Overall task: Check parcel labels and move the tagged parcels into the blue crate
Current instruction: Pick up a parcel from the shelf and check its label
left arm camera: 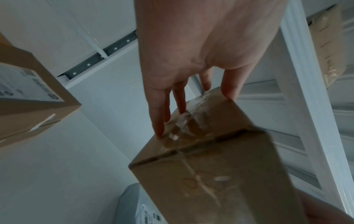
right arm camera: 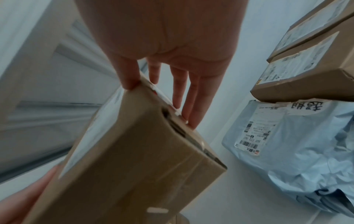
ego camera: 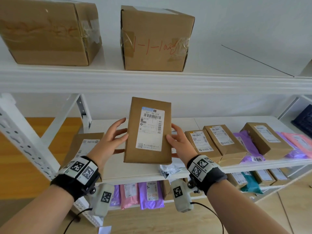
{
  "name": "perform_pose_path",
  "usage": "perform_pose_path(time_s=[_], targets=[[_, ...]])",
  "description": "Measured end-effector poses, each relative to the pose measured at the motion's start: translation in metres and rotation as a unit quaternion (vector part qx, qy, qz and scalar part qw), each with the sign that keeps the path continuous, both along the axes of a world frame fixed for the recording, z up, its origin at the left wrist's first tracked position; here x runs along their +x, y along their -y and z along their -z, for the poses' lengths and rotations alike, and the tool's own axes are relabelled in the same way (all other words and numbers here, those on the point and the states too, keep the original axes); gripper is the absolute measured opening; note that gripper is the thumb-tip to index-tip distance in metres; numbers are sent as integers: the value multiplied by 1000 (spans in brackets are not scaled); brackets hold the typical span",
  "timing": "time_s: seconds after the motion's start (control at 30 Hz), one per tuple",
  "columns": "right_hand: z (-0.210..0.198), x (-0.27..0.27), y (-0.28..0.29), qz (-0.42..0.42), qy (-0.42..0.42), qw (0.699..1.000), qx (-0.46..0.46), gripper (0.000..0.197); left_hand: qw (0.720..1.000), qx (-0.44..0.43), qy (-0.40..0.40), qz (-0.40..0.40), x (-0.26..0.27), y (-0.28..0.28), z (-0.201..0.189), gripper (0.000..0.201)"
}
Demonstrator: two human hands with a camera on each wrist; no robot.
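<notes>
A flat brown cardboard parcel [ego camera: 148,132] stands upright in front of the middle shelf, its white barcode label [ego camera: 150,129] facing me. My left hand [ego camera: 111,141] pinches its left edge, thumb on the front and fingers behind. My right hand [ego camera: 180,144] pinches the right edge the same way. The left wrist view shows the left hand [left arm camera: 191,53] with fingertips on the parcel [left arm camera: 210,174] and its taped back. In the right wrist view the right hand [right arm camera: 162,37] holds the parcel [right arm camera: 134,159] by its edge. A dark blue crate [ego camera: 303,119] shows partly at the far right.
Two large cartons [ego camera: 49,31] [ego camera: 155,39] sit on the top shelf. The middle shelf [ego camera: 118,173] carries labelled brown boxes [ego camera: 219,141], purple [ego camera: 244,144] and pink mailers [ego camera: 298,141], a box at left [ego camera: 84,146] and a grey mailer [right arm camera: 296,151]. More mailers [ego camera: 143,195] lie below.
</notes>
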State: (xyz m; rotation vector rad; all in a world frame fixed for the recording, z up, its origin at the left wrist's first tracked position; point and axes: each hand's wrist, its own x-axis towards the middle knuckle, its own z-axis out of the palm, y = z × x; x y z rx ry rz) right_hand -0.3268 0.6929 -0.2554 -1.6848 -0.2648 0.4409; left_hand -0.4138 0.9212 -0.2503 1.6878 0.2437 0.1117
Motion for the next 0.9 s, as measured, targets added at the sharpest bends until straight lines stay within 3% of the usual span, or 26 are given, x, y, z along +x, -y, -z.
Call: perform_pose_path(time_s=[0.2,0.57,0.9], targets=[[-12,3,-6,14,37,999,-30,44,998,59,-14,6,2,-3,-7,43],[-23,13,-14,41,21,997,-56,30,987,155,-34,-8,14,-4,-20,45],[-28,23,-22,17,13,995,-98,33,987,133,-86,11,22,-13,-17,50]])
